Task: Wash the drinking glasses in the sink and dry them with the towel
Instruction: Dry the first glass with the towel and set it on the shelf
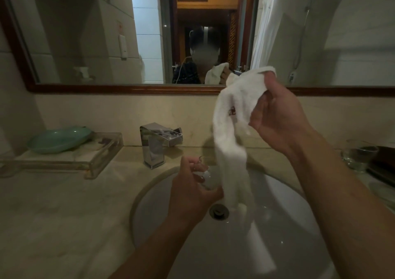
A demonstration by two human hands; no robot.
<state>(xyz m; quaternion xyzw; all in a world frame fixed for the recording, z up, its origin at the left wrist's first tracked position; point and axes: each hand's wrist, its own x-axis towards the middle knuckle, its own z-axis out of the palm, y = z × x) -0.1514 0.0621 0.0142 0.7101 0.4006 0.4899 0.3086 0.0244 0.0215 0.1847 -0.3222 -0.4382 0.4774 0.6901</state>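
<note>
left hand gripping glass over sink | right hand pinching towel | advice: feeding towel inside, rotating glass

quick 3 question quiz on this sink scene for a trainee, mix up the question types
1. True or false: the right hand holds the white towel up over the sink.
2. Which hand grips the glass above the sink? A. left hand B. right hand
3. Fill in: the second glass stands to the ___ of the sink.
Key: 1 true; 2 A; 3 right.
</note>
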